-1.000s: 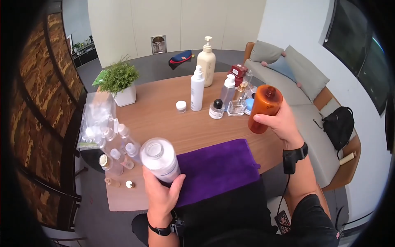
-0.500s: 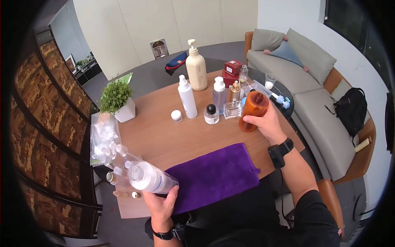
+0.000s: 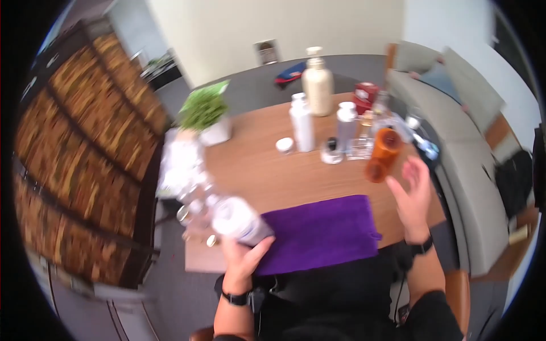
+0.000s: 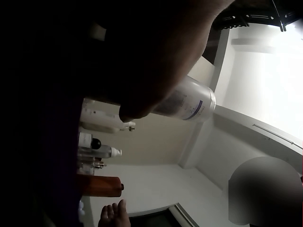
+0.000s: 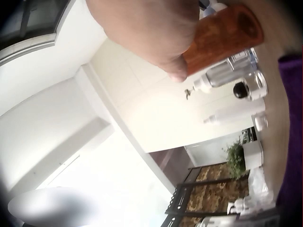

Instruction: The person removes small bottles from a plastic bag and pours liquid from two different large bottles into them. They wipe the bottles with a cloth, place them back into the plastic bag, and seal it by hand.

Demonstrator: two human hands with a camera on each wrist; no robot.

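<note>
My left hand [image 3: 241, 260] grips a large whitish bottle [image 3: 242, 220] with a blue mark on its label, tilted above the table's left part. In the left wrist view my fingers hide part of this bottle [image 4: 187, 101]. An orange translucent bottle [image 3: 383, 153] without a cap stands upright at the table's right side. Just to its right is my right hand [image 3: 414, 199], fingers spread and holding nothing. In the right wrist view that hand covers part of the orange bottle [image 5: 222, 40]. A purple cloth [image 3: 318, 233] lies flat at the front edge, between my hands.
Behind the orange bottle stand a clear pump bottle [image 3: 346, 126], a black-capped bottle [image 3: 331, 152] and dark red boxes [image 3: 365, 98]. A white spray bottle [image 3: 302, 125], a small jar [image 3: 284, 146] and a cream pump bottle [image 3: 318, 88] are mid-table. Several small bottles [image 3: 196, 206] and a potted plant [image 3: 215, 132] stand left.
My right hand has set the orange bottle on the table, let go and drawn back to the right. The left hand still holds the whitish bottle. The head view has shifted and blurred.
</note>
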